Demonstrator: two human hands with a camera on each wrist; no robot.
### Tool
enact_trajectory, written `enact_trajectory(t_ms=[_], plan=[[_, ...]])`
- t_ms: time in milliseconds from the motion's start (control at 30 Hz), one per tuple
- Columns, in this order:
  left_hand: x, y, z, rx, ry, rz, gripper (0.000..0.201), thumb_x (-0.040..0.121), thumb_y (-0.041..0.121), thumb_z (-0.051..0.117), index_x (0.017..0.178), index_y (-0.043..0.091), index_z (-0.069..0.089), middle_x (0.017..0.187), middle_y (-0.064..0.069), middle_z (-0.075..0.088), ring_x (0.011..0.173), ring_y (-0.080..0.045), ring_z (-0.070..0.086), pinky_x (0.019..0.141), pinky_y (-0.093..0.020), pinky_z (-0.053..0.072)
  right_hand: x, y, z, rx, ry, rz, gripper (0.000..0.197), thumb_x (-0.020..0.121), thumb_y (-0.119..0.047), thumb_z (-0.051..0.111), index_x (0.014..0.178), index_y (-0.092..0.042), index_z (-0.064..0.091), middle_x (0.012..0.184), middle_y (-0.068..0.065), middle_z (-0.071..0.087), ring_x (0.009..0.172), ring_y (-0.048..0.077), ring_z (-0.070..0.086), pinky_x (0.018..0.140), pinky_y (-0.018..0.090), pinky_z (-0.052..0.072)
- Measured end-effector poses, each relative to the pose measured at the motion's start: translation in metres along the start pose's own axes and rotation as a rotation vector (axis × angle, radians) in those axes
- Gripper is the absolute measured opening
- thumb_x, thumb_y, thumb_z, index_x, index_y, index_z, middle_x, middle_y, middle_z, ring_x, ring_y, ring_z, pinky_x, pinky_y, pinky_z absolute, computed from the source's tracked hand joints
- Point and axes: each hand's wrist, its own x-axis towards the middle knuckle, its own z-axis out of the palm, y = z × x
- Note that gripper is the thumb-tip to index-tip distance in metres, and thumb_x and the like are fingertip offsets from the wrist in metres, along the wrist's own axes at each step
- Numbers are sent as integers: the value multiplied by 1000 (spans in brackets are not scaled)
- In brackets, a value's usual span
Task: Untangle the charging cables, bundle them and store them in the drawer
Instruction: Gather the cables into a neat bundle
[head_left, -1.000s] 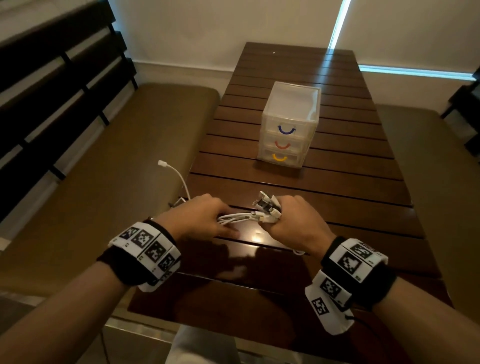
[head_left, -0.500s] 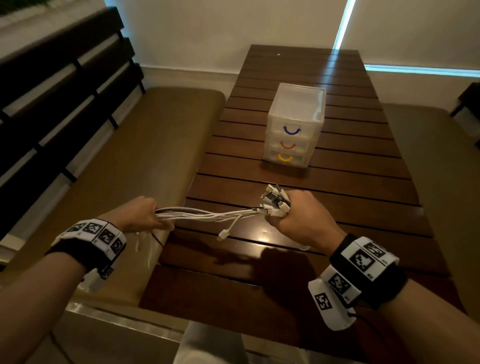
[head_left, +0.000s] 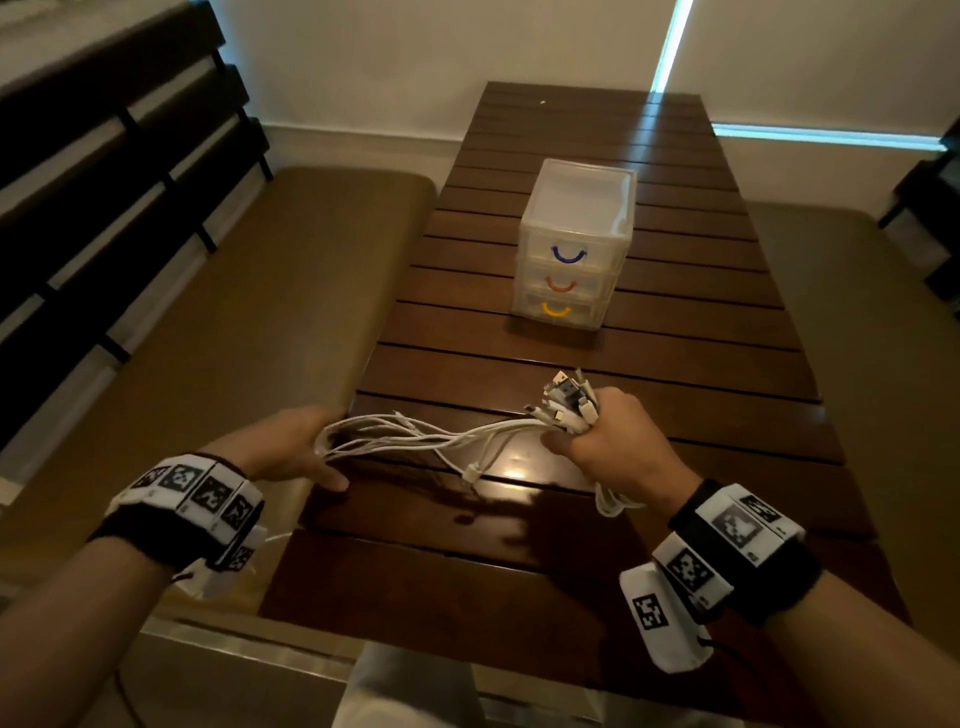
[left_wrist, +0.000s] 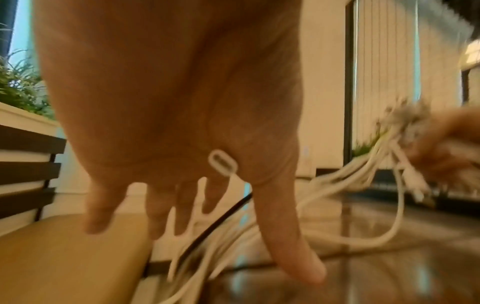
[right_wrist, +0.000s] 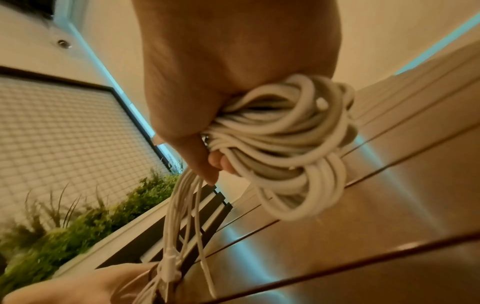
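White charging cables (head_left: 441, 439) stretch between both hands: right hand (head_left: 618, 441) clenches coiled loops (plugs bristling above its fingers (right_wrist: 218, 162)); left hand (head_left: 291, 441) fingers lie straight, released.

The charging cables (head_left: 415, 439) are white, with a few plugs (head_left: 566, 395) showing silver and dark at their tips. The drawer unit (head_left: 574, 244) is clear, frosted plastic; its three handles run blue (head_left: 569, 254) on top, red (head_left: 561, 286) in the middle, yellow (head_left: 556, 310) at the bottom. The slatted table (head_left: 675, 364) is dark glossy brown. Both benches (head_left: 260, 312) are olive-tan. Each wrist wears a black band (head_left: 171, 525) carrying white tiles printed with black square-code patterns. The wall is cream.
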Motion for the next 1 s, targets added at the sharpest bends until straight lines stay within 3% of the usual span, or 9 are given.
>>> enact_trajectory(t_ms=[100, 200, 267, 400, 567, 633, 733, 833, 1000], plan=[[-25, 32, -2, 12, 256, 79, 109, 74, 54, 75, 156, 30, 8, 163, 4, 8, 147, -21, 21, 118, -41, 25, -1, 10, -1, 148, -40, 105, 24, 80, -15, 76, 63, -14, 59, 54, 3, 59, 48, 18, 57, 55, 36, 50], [-60, 84, 12, -213, 730, 414, 48, 83, 56, 64, 123, 29, 61, 123, 11, 58, 111, -3, 55, 91, -23, 46, -4, 10, -4, 354, -42, 176, 20, 82, -9, 75, 69, -5, 60, 55, 10, 57, 44, 21, 53, 52, 33, 48], [-75, 119, 29, -397, 627, 531, 35, 85, 59, 61, 98, 27, 72, 92, 15, 69, 84, 1, 63, 76, -27, 53, -6, 5, -5, 528, -41, 203, 15, 83, -5, 73, 78, -2, 60, 59, 14, 55, 45, 24, 53, 51, 33, 47], [-57, 175, 62, -631, 79, 502, 54, 76, 57, 73, 120, 26, 64, 104, 17, 69, 90, 10, 63, 83, -15, 52, -11, -4, 3, 732, -40, 168, 20, 83, -1, 71, 71, -16, 64, 63, 12, 57, 58, 29, 60, 59, 38, 52], [-33, 202, 68, -1167, -213, 487, 41, 77, 8, 79, 113, 18, 63, 106, -6, 73, 103, -22, 69, 93, -41, 55, -19, -13, 12, 813, 25, 118, 46, 86, -2, 68, 54, -35, 69, 65, 3, 65, 70, 21, 66, 74, 41, 54], [-31, 204, 71, -1160, -186, 529, 39, 75, -2, 77, 107, 17, 66, 106, -12, 73, 102, -26, 69, 93, -42, 54, -19, -13, 12, 833, 5, 101, 45, 88, -3, 67, 55, -34, 70, 62, 2, 65, 68, 20, 66, 75, 42, 53], [-25, 202, 75, -984, -136, 542, 34, 66, 9, 80, 98, 15, 70, 97, -11, 73, 93, -29, 71, 85, -47, 57, -22, -11, 15, 846, -25, 82, 30, 89, -7, 67, 64, -24, 70, 68, 10, 65, 75, 27, 65, 81, 47, 52], [-19, 200, 82, -913, -47, 525, 28, 65, 4, 77, 92, 8, 70, 84, -4, 73, 78, -14, 70, 75, -34, 59, -24, -11, 18, 832, -45, 43, 17, 89, -5, 67, 74, -13, 64, 77, 16, 66, 78, 27, 65, 81, 44, 51], [-24, 209, 79, -956, 137, 676, 42, 71, -8, 70, 108, 9, 62, 86, 11, 67, 82, 4, 64, 75, -17, 50, -23, -17, 15, 903, -59, -59, 32, 84, -4, 68, 68, -31, 76, 94, 16, 75, 102, 31, 71, 95, 44, 54]])
